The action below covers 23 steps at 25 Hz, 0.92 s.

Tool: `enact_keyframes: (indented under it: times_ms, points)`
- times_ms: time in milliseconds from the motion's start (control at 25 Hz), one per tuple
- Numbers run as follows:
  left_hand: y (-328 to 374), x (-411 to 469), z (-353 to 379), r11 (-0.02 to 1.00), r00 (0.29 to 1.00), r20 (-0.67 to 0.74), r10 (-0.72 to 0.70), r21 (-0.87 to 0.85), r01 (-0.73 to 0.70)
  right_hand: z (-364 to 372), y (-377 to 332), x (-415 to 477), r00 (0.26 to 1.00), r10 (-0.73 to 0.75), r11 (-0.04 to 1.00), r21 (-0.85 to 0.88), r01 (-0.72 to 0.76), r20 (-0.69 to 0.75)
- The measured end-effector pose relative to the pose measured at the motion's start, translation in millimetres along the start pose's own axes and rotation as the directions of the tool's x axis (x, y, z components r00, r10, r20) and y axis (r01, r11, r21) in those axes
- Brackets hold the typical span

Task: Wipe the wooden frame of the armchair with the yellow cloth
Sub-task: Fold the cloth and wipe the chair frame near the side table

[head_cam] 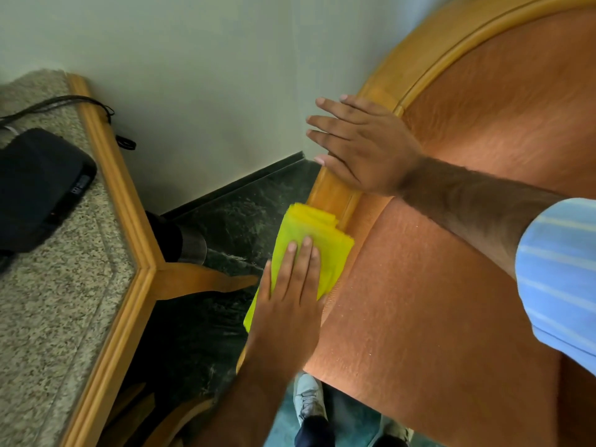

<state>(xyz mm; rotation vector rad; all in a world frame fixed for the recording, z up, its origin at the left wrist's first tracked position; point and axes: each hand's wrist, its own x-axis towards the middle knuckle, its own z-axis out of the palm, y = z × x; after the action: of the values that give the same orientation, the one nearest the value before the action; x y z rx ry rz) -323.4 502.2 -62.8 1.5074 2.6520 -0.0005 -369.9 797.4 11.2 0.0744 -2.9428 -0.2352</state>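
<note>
My left hand (290, 285) presses the cloth (309, 246) flat against the frame (332, 191), fingers together; right hand (364, 150) rests above, fingers spread.

Two hands (364, 146) (287, 304), one yellow cloth (309, 240), one armchair (483, 156), one table (48, 317).

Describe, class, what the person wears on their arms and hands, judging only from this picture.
Both hands, the left hand and the right hand, are bare: no gloves, rings or watch visible. The right arm has a light blue sleeve with paler stripes, ending above the forearm. No sleeve shows on the left forearm.
</note>
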Motion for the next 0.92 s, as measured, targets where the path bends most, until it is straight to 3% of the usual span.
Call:
enact_keyframes:
  times_ms: [200, 320, 400, 440, 480, 520, 600, 640, 680, 760, 800, 920]
  points:
    - [-3, -26, -17, 1.0, 0.995, 0.098, -0.001, -0.013, 0.003, 3, 0, -3, 1.0, 0.0, 1.0, -0.022, 0.0, 0.017]
    - [-9, -14, -36, 0.907, 0.998, 0.011, -0.069, -0.416, 0.068, -8, -4, -4, 0.996, 0.069, 0.997, 0.027, -0.071, 0.063]
    - [-19, 2, -49, 0.692, 0.959, 0.018, -0.282, -0.689, 0.217, -16, -28, -23, 0.959, 0.281, 0.942, 0.199, -0.269, -0.036]
    - [-26, 15, -55, 0.546, 0.922, 0.109, -0.37, -0.778, 0.311, -19, -50, -38, 0.888, 0.453, 0.843, 0.364, -0.395, -0.085]
    - [-31, 30, -60, 0.419, 0.882, 0.246, -0.402, -0.807, 0.416, -21, -79, -56, 0.772, 0.634, 0.663, 0.551, -0.506, -0.053]
    - [-35, 43, -64, 0.365, 0.844, 0.37, -0.389, -0.779, 0.51, -23, -115, -75, 0.631, 0.772, 0.406, 0.705, -0.581, 0.075]
    - [-37, 61, -70, 0.422, 0.828, 0.435, -0.355, -0.715, 0.557, -32, -191, -104, 0.383, 0.806, -0.175, 0.8, -0.574, 0.451]
    - [-37, 64, -73, 0.462, 0.839, 0.39, -0.38, -0.705, 0.538, -35, -225, -112, 0.327, 0.732, -0.409, 0.77, -0.49, 0.597]
    - [-36, 63, -79, 0.499, 0.855, 0.329, -0.401, -0.704, 0.505, -38, -251, -116, 0.299, 0.649, -0.562, 0.706, -0.431, 0.699]
    - [-31, 58, -100, 0.583, 0.903, 0.244, -0.353, -0.698, 0.416, -43, -275, -116, 0.281, 0.559, -0.663, 0.624, -0.413, 0.78]
    - [-22, 54, -114, 0.601, 0.933, 0.248, -0.262, -0.714, 0.359, -45, -277, -119, 0.267, 0.556, -0.69, 0.616, -0.379, 0.787]
    - [12, 33, -150, 0.619, 0.977, 0.211, 0.018, -0.77, 0.155, -53, -257, -138, 0.27, 0.537, -0.821, 0.569, -0.051, 0.799]
